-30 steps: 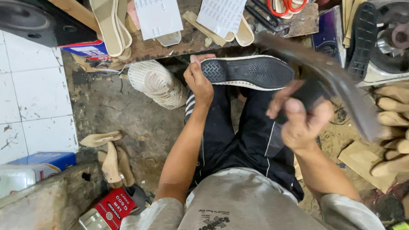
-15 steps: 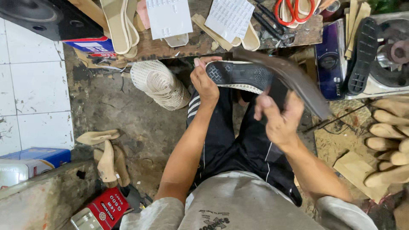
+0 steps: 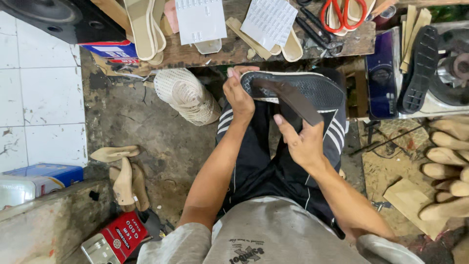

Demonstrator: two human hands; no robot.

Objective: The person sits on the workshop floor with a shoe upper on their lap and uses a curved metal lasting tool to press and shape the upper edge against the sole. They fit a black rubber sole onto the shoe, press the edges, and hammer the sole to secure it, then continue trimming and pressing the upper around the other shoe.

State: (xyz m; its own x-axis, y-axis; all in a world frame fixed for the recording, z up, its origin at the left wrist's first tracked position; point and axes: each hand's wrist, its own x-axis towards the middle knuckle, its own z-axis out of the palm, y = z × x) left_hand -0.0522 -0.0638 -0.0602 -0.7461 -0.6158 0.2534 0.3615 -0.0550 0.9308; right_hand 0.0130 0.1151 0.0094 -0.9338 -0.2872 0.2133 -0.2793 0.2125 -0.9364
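Note:
I sit with a black rubber shoe sole (image 3: 312, 88) lying tread-up across my knees. My left hand (image 3: 238, 93) grips the sole's left end, thumb on top. A long, flat dark tool (image 3: 288, 100) rests in my right hand (image 3: 303, 142), which holds it by the near end. The tool's far end lies across the sole's tread near my left hand. Black trousers with white stripes (image 3: 259, 166) are under both hands.
A wooden bench (image 3: 234, 46) ahead carries beige insoles (image 3: 144, 27), white sheets (image 3: 200, 19) and red-handled scissors (image 3: 344, 12). A mesh shoe upper (image 3: 188, 95) lies left of my knee. Wooden lasts (image 3: 122, 176) lie left, more lasts (image 3: 447, 166) right, a machine (image 3: 439, 68) at right.
My right hand has swung the long dark tool leftward and down, from out at the right onto the sole. The sole has stayed in my left hand.

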